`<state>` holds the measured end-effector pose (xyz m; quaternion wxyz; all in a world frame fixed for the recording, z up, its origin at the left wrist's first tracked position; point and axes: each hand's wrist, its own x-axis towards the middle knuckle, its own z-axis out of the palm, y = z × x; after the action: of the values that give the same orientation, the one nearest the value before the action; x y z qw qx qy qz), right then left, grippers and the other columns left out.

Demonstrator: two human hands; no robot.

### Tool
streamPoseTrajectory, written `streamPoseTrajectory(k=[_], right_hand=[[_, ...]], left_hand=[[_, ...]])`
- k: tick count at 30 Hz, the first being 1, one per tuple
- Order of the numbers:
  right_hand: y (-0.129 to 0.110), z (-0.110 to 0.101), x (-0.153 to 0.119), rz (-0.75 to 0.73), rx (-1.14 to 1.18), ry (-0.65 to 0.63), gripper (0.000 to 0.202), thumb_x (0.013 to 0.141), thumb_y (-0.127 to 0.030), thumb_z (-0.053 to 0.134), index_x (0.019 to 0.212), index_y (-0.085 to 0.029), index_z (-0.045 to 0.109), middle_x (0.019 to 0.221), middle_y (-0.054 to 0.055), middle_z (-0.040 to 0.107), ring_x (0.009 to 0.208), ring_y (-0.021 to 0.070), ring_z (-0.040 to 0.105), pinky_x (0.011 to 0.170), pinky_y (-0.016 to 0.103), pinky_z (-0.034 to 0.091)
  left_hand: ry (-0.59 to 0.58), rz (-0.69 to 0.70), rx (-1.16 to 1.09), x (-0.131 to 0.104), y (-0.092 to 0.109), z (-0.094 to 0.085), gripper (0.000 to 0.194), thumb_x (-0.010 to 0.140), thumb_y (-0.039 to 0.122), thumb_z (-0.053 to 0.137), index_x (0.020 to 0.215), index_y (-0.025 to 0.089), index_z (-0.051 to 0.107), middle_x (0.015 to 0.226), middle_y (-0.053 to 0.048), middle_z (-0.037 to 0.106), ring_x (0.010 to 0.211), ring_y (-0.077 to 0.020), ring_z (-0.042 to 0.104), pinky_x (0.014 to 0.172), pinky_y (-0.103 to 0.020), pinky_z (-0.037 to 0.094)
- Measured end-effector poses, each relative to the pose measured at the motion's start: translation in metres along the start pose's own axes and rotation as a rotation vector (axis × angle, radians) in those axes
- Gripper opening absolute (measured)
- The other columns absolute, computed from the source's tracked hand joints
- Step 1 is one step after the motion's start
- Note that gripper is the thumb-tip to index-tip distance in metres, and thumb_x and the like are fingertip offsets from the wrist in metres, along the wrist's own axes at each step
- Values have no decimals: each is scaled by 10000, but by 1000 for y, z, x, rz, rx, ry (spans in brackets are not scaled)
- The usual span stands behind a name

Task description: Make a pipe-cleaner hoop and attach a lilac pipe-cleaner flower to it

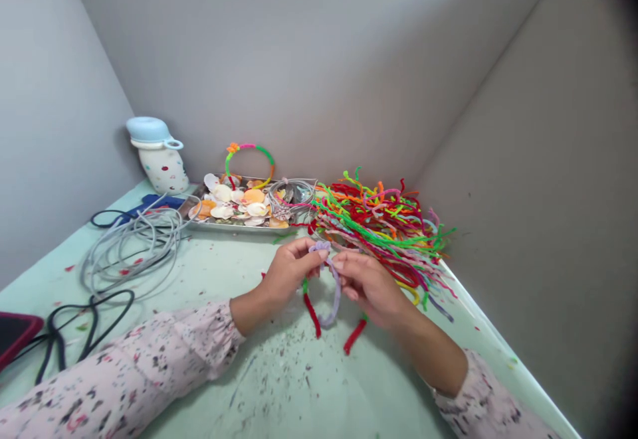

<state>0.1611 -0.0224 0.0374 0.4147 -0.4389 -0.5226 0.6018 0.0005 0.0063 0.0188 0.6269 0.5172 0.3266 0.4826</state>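
Observation:
My left hand pinches a lilac pipe cleaner at its looped, flower-like top, between thumb and fingers. Close beside it, my right hand has thumb and forefinger closed on the same pipe cleaner just below the loops. Its loose tail curves down between the hands and hooks at the end. Below my left hand hangs a red and green pipe cleaner piece; a second red piece shows under my right hand. Whether these two join behind the fingers is hidden.
Behind my hands, a metal tray holds shells, with a colourful pipe cleaner ring standing in it. A heap of pipe cleaners lies right. Leftward are coiled grey wire, a black cord, a bottle and a red-edged device.

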Motion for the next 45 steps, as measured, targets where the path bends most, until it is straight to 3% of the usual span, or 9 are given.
streamPoseTrajectory(k=[2, 4, 8, 11, 14, 29, 33, 40, 45], right_hand=[[0, -2, 0, -7, 27, -59, 179, 795, -338, 567, 737, -169, 564, 596, -43, 433, 459, 63, 321, 406, 205, 234], [0, -4, 0, -106, -103, -18, 162, 817, -330, 565, 769, -176, 575, 613, -39, 463, 467, 67, 352, 427, 209, 280], [1, -10, -2, -536, -608, 160, 102, 829, -235, 581, 918, -212, 626, 778, 13, 588, 649, 124, 528, 592, 252, 442], [4, -15, -2, -854, -894, 52, 239, 831, -126, 530, 997, -245, 653, 953, 54, 628, 841, 160, 594, 741, 291, 492], [5, -20, -1, -976, -1080, -67, 341, 824, -72, 492, 1056, -262, 655, 1016, 61, 645, 920, 165, 605, 776, 294, 501], [-1, -31, 1, -905, -1086, -144, 284, 889, -181, 515, 1122, -259, 657, 1050, 69, 680, 944, 180, 637, 858, 341, 518], [-4, -31, 3, -796, -1007, -156, 229, 885, -205, 525, 1049, -247, 680, 984, 65, 695, 915, 183, 635, 832, 335, 511], [-10, -26, 1, -494, -907, -79, 110, 820, -196, 579, 830, -213, 687, 757, 15, 676, 646, 129, 597, 612, 250, 457], [-13, -23, -2, -420, -854, -50, 85, 806, -209, 592, 804, -204, 677, 759, 10, 669, 653, 129, 590, 619, 249, 444]], left_hand=[[0, -7, -4, 0, 0, 0, 212, 761, 334, 674, 715, 151, 576, 598, 38, 493, 539, -77, 416, 536, -220, 316], [2, -15, -2, 1, -1, -1, 213, 760, 330, 677, 710, 150, 573, 590, 37, 492, 535, -76, 411, 532, -221, 310], [-6, -56, -56, 2, -3, -2, 227, 747, 318, 685, 668, 152, 552, 549, 45, 471, 502, -69, 385, 513, -222, 284], [-15, -94, -98, 3, -4, -2, 238, 730, 311, 698, 647, 151, 543, 544, 45, 460, 493, -64, 371, 499, -223, 264], [-22, -110, -116, 2, -4, -1, 238, 720, 310, 711, 654, 150, 546, 558, 41, 467, 500, -65, 377, 500, -223, 262], [-36, -105, -88, 2, -8, -5, 225, 722, 305, 703, 647, 151, 557, 544, 47, 471, 491, -64, 378, 509, -219, 266], [-55, -69, -36, 2, -8, -6, 217, 720, 310, 702, 658, 150, 569, 549, 44, 485, 502, -68, 388, 513, -215, 276], [-80, -92, 32, 2, -13, -7, 253, 678, 355, 748, 719, 142, 617, 633, 27, 568, 544, -78, 457, 540, -214, 322], [-98, -92, 64, 4, -17, -8, 257, 707, 369, 732, 767, 140, 633, 654, 23, 582, 552, -76, 462, 539, -206, 322]])
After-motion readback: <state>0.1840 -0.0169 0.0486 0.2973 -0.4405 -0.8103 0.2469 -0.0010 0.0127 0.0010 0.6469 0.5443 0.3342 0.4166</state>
